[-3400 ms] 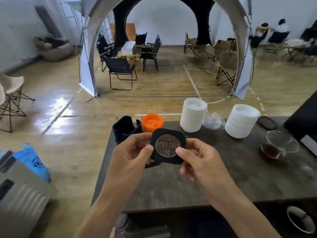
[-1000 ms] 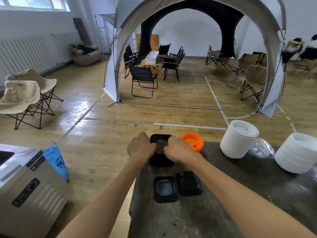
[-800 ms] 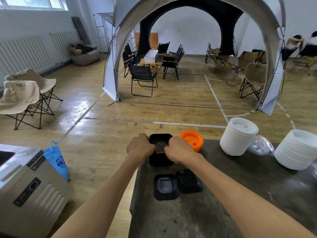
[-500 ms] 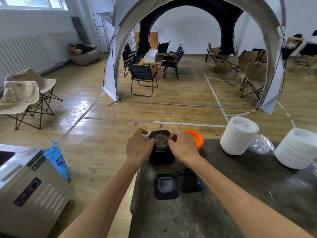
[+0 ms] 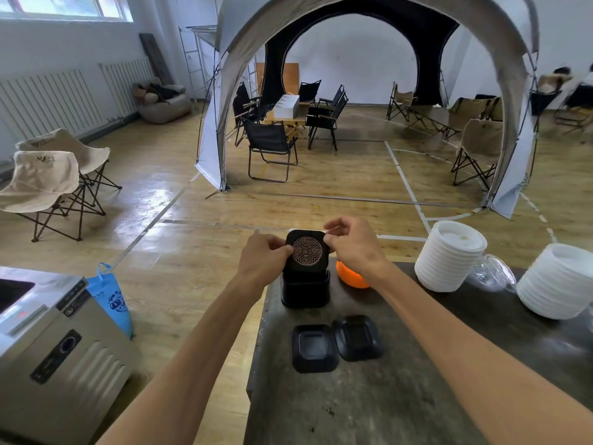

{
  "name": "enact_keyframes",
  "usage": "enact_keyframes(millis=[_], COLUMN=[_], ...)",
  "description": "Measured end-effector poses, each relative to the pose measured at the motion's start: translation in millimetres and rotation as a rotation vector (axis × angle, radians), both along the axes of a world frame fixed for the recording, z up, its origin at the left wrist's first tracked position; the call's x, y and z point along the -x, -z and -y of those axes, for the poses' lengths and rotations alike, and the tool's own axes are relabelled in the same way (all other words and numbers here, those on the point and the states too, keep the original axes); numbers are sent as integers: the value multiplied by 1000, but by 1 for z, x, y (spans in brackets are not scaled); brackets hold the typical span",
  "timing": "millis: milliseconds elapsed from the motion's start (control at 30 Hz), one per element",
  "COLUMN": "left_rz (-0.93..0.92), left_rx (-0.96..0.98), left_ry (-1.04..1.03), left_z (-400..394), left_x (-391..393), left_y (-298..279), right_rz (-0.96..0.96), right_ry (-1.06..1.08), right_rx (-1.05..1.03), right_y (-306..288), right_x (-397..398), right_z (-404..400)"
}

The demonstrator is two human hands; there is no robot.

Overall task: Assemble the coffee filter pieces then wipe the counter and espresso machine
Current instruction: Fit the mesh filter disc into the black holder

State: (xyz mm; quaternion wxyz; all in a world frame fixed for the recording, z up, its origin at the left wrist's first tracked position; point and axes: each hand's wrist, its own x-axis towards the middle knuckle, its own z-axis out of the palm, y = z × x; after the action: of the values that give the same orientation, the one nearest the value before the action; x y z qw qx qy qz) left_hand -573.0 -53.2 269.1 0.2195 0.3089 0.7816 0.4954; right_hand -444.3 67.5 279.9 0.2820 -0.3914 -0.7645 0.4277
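A black square filter piece with a round patterned metal mesh (image 5: 307, 251) is held tilted toward me, just above a black square base cup (image 5: 305, 290) at the dark counter's (image 5: 369, 406) far left corner. My left hand (image 5: 264, 258) pinches the piece's left edge and my right hand (image 5: 353, 245) grips its upper right edge. Two more black filter pieces lie on the counter nearer me: an open tray-shaped one (image 5: 314, 347) and a lid-like one (image 5: 357, 337) touching it.
An orange lid (image 5: 351, 277) sits behind my right wrist. Two stacks of white lids (image 5: 449, 255) (image 5: 558, 281) and a clear plastic bag (image 5: 494, 274) stand at the right. A steel machine (image 5: 48, 348) and a blue bag (image 5: 109, 293) are left of the counter. Coffee specks dot the counter's front.
The meshed piece, pressed into the base cup a second ago, has been lifted out and tilted up toward me. Both hands rose with it.
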Motion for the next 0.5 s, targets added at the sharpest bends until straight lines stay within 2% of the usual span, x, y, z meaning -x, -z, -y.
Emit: enact_keyframes(millis=[100,200,367,500], left_rz=[68,83,-69,-174], left_rx=[-7,14,214,284], left_ry=[-78,-138,-162,-189], left_z=[0,-4,-5,-6], left_x=[0,-5,-4,-7], left_y=[9,17,27,32], right_rz=[64,167,280,457], right_ry=[47,12,-49,-119], right_rx=[55,12,10,9], right_y=[10,16,20,26], right_x=[-6,-6,-6,-2], right_z=[3,9,17,26])
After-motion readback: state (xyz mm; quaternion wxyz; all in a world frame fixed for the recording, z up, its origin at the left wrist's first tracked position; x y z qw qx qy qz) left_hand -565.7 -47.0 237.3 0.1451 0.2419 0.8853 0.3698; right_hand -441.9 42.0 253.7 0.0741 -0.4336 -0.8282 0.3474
